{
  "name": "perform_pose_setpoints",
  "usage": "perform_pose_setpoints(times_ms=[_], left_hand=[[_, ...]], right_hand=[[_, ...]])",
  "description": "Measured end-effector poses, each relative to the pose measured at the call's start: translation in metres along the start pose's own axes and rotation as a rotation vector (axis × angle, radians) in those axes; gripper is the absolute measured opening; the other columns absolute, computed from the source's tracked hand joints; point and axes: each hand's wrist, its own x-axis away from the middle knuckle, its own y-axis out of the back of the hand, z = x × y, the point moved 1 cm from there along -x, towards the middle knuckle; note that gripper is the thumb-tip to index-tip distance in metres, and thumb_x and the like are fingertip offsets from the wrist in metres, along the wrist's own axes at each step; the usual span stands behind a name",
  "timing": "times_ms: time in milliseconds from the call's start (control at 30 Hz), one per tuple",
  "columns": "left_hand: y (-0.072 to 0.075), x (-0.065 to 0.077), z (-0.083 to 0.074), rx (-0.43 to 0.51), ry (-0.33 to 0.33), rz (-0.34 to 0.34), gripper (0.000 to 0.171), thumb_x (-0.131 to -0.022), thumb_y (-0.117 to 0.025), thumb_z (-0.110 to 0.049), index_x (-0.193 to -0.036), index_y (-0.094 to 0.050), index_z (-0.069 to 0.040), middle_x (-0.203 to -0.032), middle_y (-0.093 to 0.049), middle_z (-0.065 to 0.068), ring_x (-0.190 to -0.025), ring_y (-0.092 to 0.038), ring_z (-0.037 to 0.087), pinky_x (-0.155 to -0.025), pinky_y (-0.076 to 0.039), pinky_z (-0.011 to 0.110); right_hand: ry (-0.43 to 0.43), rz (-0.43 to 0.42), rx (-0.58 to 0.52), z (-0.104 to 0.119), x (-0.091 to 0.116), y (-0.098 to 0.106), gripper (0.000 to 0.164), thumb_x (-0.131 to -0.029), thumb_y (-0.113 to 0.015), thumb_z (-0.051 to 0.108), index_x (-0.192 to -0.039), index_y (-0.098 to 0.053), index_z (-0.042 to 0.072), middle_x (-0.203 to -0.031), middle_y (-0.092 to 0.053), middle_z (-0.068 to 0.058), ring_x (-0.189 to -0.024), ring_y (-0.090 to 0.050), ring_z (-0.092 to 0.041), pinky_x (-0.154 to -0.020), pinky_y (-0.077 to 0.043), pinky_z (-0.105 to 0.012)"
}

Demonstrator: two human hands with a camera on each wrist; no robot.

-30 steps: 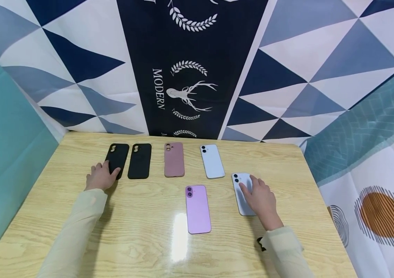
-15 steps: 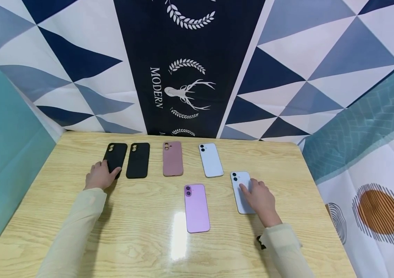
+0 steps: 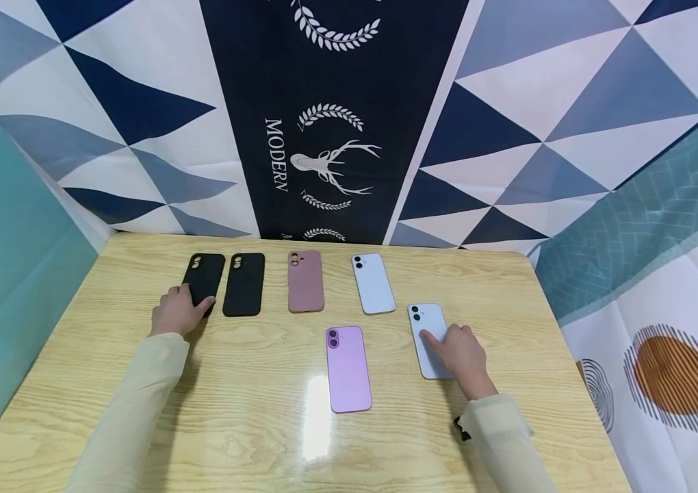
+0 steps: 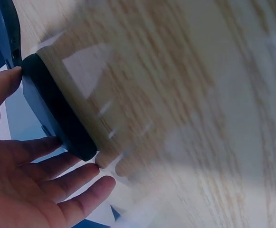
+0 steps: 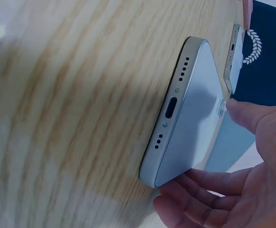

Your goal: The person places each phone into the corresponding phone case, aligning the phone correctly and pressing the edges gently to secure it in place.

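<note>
At the far left of the table lies a black phone case point(image 3: 206, 275) with a camera cutout. My left hand point(image 3: 175, 311) holds it near its bottom end. In the left wrist view, the thumb is at one edge of the case point(image 4: 57, 109) and the fingers lie along the other. A pale blue phone point(image 3: 425, 346) rests back side up on the right. My right hand point(image 3: 462, 352) is over its right side, thumb reaching across the back, fingers bent at the right edge. In the right wrist view, the phone's bottom end point(image 5: 171, 114) shows its charging port.
A second black case point(image 3: 244, 284), a dusty pink case point(image 3: 306, 281) and another pale blue phone point(image 3: 374, 283) line the back of the wooden table point(image 3: 250, 397). A purple phone point(image 3: 349, 373) lies front middle. A patterned cloth point(image 3: 164, 89) hangs behind.
My right fingers have drawn back and bent at the phone's right edge, and the thumb has shifted slightly left across its back. The left hand stays on the black case. The view has shifted slightly.
</note>
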Motion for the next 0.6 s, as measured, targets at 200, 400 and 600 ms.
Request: perform_pose_setpoints(times_ms=[200,400,600], left_hand=[[0.0,-0.0009,-0.0009,-0.013,0.007,-0.002,0.079,-0.096,-0.043,-0.048,-0.137,-0.026,0.018,-0.131,-0.034,0.042,-0.116,-0.037,0.057,-0.091,-0.039,0.066],[0.001,0.0006,-0.0022,-0.014,0.008,-0.021,0.079,-0.095,-0.044,-0.047,-0.134,-0.03,0.019,-0.127,-0.036,0.043,-0.114,-0.037,0.056,-0.09,-0.039,0.066],[0.0024,0.0002,-0.0019,0.019,0.019,-0.04,0.079,-0.093,-0.049,-0.046,-0.127,-0.035,0.023,-0.12,-0.038,0.044,-0.109,-0.039,0.056,-0.086,-0.042,0.065]], right_hand=[[-0.023,0.017,-0.015,0.0002,-0.0013,-0.0022,0.071,-0.082,-0.061,0.055,-0.1,-0.058,-0.013,-0.094,-0.054,-0.026,-0.07,-0.051,-0.025,-0.051,-0.044,-0.033],[-0.036,0.0,-0.048,0.0029,-0.0018,-0.0007,0.062,-0.08,-0.066,0.05,-0.093,-0.06,-0.011,-0.09,-0.056,-0.025,-0.07,-0.049,-0.025,-0.051,-0.043,-0.034],[-0.072,-0.007,-0.04,0.0049,-0.0045,0.0026,0.054,-0.076,-0.068,0.054,-0.074,-0.06,0.001,-0.081,-0.063,-0.02,-0.073,-0.057,-0.028,-0.081,-0.041,-0.058]])
